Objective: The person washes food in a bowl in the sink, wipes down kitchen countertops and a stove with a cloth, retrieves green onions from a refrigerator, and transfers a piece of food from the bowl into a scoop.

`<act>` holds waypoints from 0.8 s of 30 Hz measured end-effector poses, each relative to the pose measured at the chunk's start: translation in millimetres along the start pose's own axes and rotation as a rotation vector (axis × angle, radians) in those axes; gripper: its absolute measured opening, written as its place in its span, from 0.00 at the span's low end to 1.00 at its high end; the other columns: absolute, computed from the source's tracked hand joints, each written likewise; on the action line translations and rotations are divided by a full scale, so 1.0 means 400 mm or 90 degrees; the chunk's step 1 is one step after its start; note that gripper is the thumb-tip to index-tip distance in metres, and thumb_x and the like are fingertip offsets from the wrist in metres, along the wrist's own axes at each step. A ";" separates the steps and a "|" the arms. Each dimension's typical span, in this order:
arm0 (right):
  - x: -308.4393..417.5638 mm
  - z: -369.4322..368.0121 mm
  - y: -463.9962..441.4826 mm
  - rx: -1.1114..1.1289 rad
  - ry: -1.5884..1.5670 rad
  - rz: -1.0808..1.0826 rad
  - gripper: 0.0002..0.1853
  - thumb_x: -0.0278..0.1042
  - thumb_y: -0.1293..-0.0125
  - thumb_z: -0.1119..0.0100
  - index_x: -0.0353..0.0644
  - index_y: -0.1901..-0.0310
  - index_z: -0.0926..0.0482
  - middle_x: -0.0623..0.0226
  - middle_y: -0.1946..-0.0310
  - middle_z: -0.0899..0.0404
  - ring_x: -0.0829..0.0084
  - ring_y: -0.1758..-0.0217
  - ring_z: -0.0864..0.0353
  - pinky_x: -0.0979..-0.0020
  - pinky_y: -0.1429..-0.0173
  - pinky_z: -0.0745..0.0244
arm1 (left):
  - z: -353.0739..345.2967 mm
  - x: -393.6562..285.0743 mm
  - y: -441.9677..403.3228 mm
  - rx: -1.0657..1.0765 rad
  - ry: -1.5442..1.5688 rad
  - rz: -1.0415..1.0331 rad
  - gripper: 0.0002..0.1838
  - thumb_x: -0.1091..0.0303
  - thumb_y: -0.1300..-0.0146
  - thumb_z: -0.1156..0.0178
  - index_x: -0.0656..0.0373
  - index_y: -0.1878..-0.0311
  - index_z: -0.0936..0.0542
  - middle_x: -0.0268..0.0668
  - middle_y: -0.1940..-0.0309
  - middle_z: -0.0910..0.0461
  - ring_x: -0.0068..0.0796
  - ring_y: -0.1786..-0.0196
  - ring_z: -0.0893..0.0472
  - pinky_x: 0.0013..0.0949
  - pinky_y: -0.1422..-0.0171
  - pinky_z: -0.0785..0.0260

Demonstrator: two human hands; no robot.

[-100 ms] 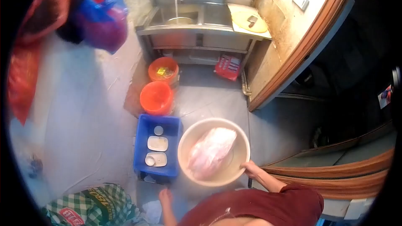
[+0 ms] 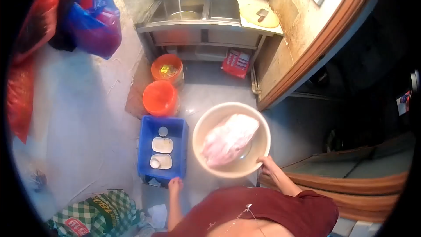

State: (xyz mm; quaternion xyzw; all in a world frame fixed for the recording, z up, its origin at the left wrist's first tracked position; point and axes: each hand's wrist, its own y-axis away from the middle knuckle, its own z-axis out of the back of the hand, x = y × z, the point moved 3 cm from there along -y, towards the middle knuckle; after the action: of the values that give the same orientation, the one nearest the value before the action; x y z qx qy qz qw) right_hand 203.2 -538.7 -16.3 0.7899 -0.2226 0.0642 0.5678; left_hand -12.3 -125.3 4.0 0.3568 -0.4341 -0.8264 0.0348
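My right hand (image 2: 266,165) grips the near right rim of a large cream plastic basin (image 2: 199,160). In the basin lies a pale pink and white bundle that looks wrapped in clear plastic (image 2: 230,140); I cannot make out what it is. The basin is held at a slight tilt in front of my body. My left hand (image 2: 176,184) hangs with curled fingers by the near right corner of a blue plastic crate (image 2: 146,149). Nothing shows in it, and whether it touches the crate I cannot tell. White containers (image 2: 162,145) sit inside the crate.
Two orange buckets (image 2: 160,98) stand beyond the crate. Farther on is a metal sink (image 2: 186,6) with a running tap, and a round board with a cleaver (image 2: 262,15). A checked bag (image 2: 98,213) lies at left. A wooden door frame (image 2: 302,63) stands at right.
The basin has moved forward and slightly right with my right hand on it. My left hand has swung forward to the crate's near corner. The camera view has shifted slightly.
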 end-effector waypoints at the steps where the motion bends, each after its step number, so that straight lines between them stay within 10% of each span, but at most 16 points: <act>1: 0.122 0.020 -0.002 -0.015 -0.015 0.045 0.20 0.18 0.61 0.51 0.28 0.60 0.35 0.58 0.69 0.29 0.66 0.70 0.26 0.69 0.71 0.27 | -0.127 -0.058 -0.001 0.036 -0.045 -0.023 0.08 0.66 0.45 0.48 0.61 0.66 0.27 0.34 0.78 0.26 0.21 0.80 0.29 0.23 0.79 0.37; 4: 0.648 0.048 -0.035 -0.060 0.016 0.263 0.15 0.19 0.61 0.50 0.32 0.65 0.33 0.63 0.75 0.29 0.72 0.76 0.28 0.75 0.78 0.33 | -0.637 -0.286 -0.090 0.181 0.022 -0.217 0.09 0.66 0.44 0.49 0.62 0.66 0.27 0.35 0.77 0.25 0.21 0.78 0.28 0.22 0.77 0.36; 13: 1.248 -0.126 -0.284 -0.048 -0.157 0.418 0.12 0.23 0.58 0.51 0.40 0.67 0.31 0.71 0.76 0.29 0.78 0.77 0.29 0.81 0.83 0.40 | -0.836 -0.650 -0.469 0.137 -0.035 -0.223 0.08 0.68 0.42 0.52 0.62 0.67 0.27 0.35 0.78 0.26 0.21 0.79 0.27 0.22 0.74 0.33; 19: 1.748 -0.263 -0.436 -0.026 -0.290 0.472 0.19 0.20 0.58 0.51 0.38 0.60 0.35 0.67 0.69 0.30 0.74 0.68 0.28 0.78 0.71 0.29 | -1.068 -1.285 -0.548 0.175 0.000 -0.383 0.09 0.66 0.40 0.54 0.61 0.67 0.28 0.31 0.78 0.28 0.17 0.78 0.30 0.19 0.76 0.37; 24: 2.172 -0.372 -0.603 -0.038 -0.228 0.519 0.12 0.24 0.57 0.49 0.40 0.67 0.33 0.68 0.76 0.30 0.77 0.78 0.31 0.79 0.85 0.39 | -1.237 -1.654 -0.560 0.214 0.040 -0.439 0.09 0.66 0.41 0.53 0.59 0.62 0.28 0.30 0.75 0.27 0.16 0.75 0.30 0.18 0.73 0.38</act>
State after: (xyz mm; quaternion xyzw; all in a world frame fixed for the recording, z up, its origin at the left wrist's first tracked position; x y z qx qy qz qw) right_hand 1103.5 -581.3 133.5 0.6195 -0.6125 0.1382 0.4710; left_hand 842.5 -86.0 25.7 0.5080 -0.4165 -0.6955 -0.2911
